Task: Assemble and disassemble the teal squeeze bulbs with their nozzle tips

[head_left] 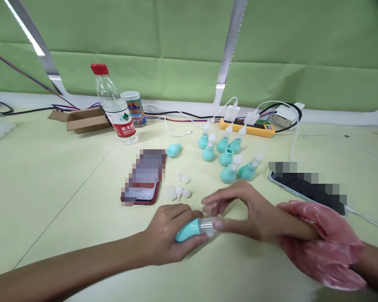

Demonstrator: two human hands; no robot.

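My left hand is wrapped round a teal nasal aspirator, which lies tilted with its clear tube pointing right. My right hand reaches in from the right, slightly blurred. Its thumb is at the tube's far end, while the other fingers arch above, apart from the thumb. Beyond my hands stand several teal aspirators with whitish tips. Among them is a bare teal bulb with an open neck. Another teal bulb lies on its side to the left. Small whitish plastic parts lie in front of it.
A phone lies left of the small parts, another phone at the right. Behind stand a water bottle, a can, a cardboard box and a yellow power strip with cables. Pink cloth surrounds my right forearm.
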